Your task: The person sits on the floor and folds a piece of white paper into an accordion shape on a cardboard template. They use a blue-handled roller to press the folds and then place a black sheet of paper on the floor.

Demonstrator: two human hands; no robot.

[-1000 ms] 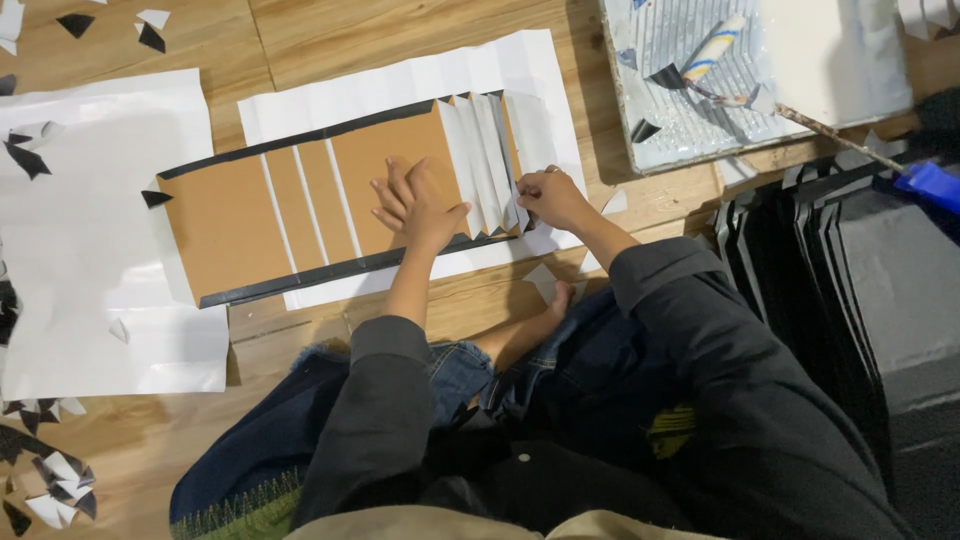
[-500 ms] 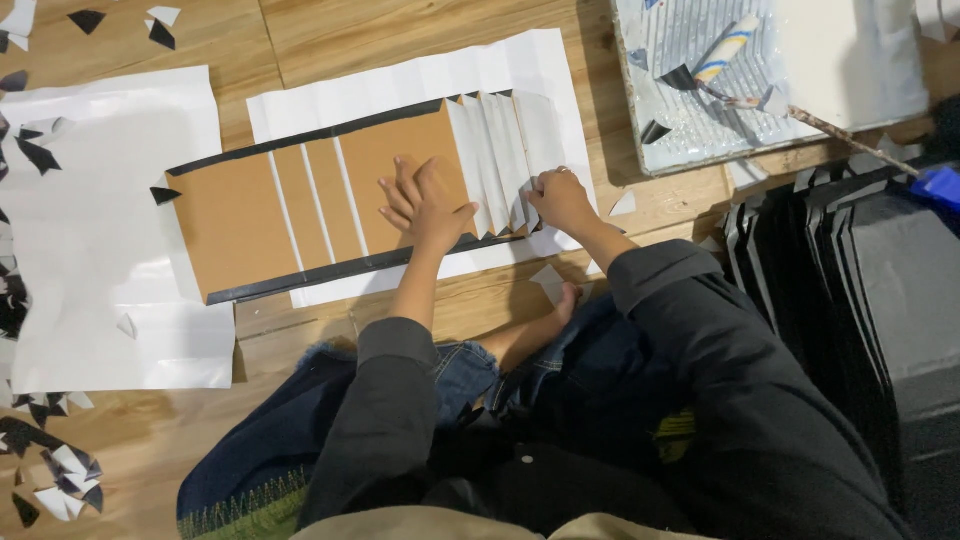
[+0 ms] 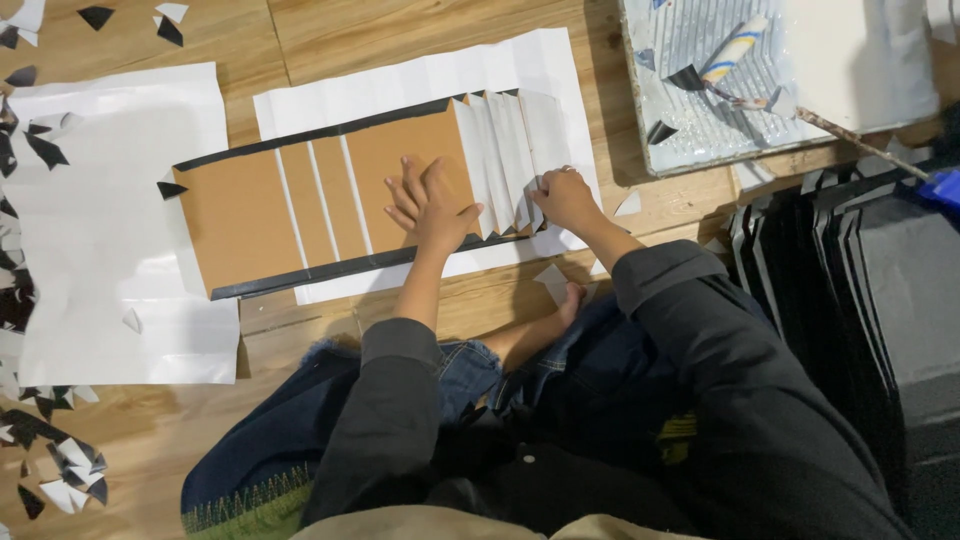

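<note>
The left hand (image 3: 432,205) lies flat and open on the brown board (image 3: 330,195), with the fingers spread and pointing away from the person. It holds nothing; it only presses on the board. The board lies on a white sheet (image 3: 420,85) on the wooden floor (image 3: 400,25), in front of the person's knees. It has dark strips along its far and near edges, and narrow white lines cross it between the left part and the middle.

The right hand (image 3: 562,197) is at the right end of the board, where several white flaps (image 3: 505,140) stand folded like a fan. The fingers are bent and closed on the near edge of one flap. I cannot tell how many flaps it pinches.

To the left lies a second white sheet (image 3: 120,220), with black and white paper scraps (image 3: 40,140) around it. At the far right stands a white tray (image 3: 700,90) with a small roller (image 3: 735,48) in it. Just beside the person's right arm, dark panels (image 3: 860,290) stand in a row. A bare foot (image 3: 570,300) shows under the right forearm, touching a small white scrap.
</note>
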